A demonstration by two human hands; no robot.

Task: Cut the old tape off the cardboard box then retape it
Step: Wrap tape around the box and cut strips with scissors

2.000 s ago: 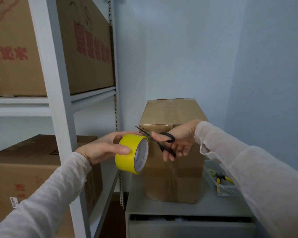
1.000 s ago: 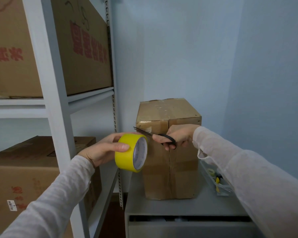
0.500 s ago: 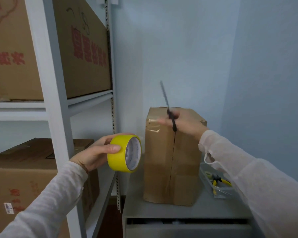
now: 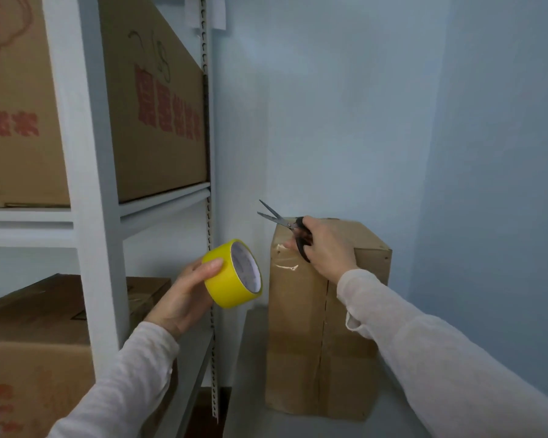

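A tall brown cardboard box [image 4: 298, 327] stands upright on a grey cabinet top [image 4: 250, 390], with old clear tape wrinkled near its top front edge and a seam running down its front. My right hand [image 4: 326, 248] holds black-handled scissors [image 4: 285, 226] at the box's top front edge, blades slightly apart and pointing up-left. My left hand [image 4: 184, 292] grips a roll of yellow tape [image 4: 233, 275] just left of the box, apart from it.
A white metal shelf rack [image 4: 89, 184] fills the left side. A large printed carton [image 4: 152, 99] sits on its upper shelf and another carton [image 4: 35, 343] on the lower one. Pale blue walls close in behind and to the right.
My right hand swung the scissors from pointing straight up to pointing up-left at the box's top edge, blades now parted. The view moved closer to the box. The tape roll stayed in my left hand.
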